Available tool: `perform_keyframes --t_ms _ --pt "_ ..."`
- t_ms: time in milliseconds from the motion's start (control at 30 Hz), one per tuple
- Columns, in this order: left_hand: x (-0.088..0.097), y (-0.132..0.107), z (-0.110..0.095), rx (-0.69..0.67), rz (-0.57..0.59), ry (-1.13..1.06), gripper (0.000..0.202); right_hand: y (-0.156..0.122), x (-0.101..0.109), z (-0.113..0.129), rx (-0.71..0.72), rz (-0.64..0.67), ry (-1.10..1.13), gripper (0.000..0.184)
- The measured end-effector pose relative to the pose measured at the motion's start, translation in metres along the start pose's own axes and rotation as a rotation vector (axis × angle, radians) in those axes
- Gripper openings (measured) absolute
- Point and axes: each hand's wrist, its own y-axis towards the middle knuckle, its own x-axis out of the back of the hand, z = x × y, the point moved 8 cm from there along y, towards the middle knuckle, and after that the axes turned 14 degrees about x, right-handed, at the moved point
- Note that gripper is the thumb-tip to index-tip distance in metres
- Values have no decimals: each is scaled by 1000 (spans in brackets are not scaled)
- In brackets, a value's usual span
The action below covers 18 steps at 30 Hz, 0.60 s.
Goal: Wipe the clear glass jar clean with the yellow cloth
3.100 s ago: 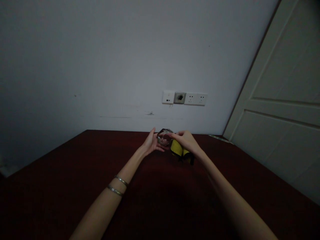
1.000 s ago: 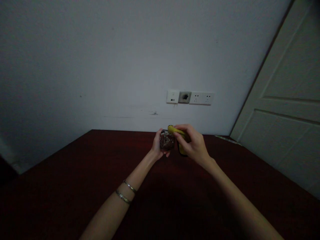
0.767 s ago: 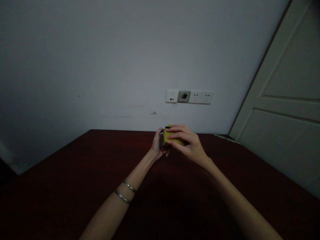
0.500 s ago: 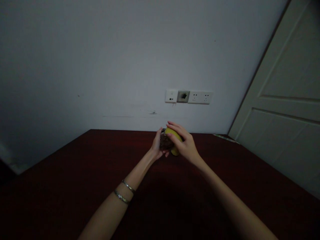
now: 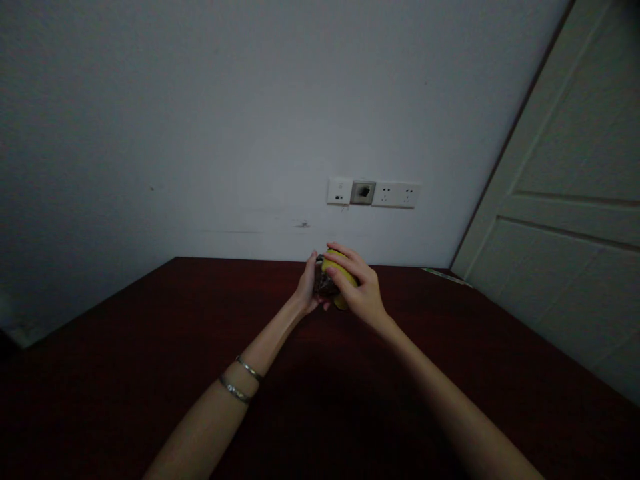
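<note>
The left hand (image 5: 304,287) cupped a small glass (image 5: 325,285), the right hand (image 5: 358,288) clamped a yellow sponge (image 5: 336,265) onto it over the dark red surface (image 5: 120,320); a slippery grip could have dropped the glass.

Past the table (image 5: 150,347), white wall (image 5: 200,133) blocks both hands (image 5: 306,288) (image 5: 359,290).

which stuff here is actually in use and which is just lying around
In use: small glass cup gripped by the left hand; yellow sponge pressed to it by the right hand.

Just there: dark red table; wall sockets; white door; pale strip.
</note>
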Motion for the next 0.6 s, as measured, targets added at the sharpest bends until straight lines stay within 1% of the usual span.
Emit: perform_keyframes --t_ms 100,167,200,300,333,367,433,533,600 --pt "-1 -2 -2 -27 -2 -5 64 0 4 -11 -145 -84 62 23" --pt "-1 -2 -1 -32 -11 -20 64 1 4 -12 -145 -65 67 24" --pt "-1 -2 -1 -36 -14 -30 64 2 3 -9 -104 -21 62 25" --pt "-1 -1 -4 -71 -4 -68 62 2 -8 8 107 163 55 28" --pt "0 -1 -5 -77 1 -76 61 1 -11 13 156 196 59 29" --pt "0 -1 -6 -74 6 -78 61 0 -11 15 173 195 61 29" --pt "0 -1 -6 -55 17 -67 63 0 -7 11 114 119 64 29" --pt "-4 -2 -5 -20 52 -30 66 0 0 -5 -71 -12 96 26" --pt "-7 -4 -5 -5 79 -1 66 -1 4 -17 -194 -62 129 24"
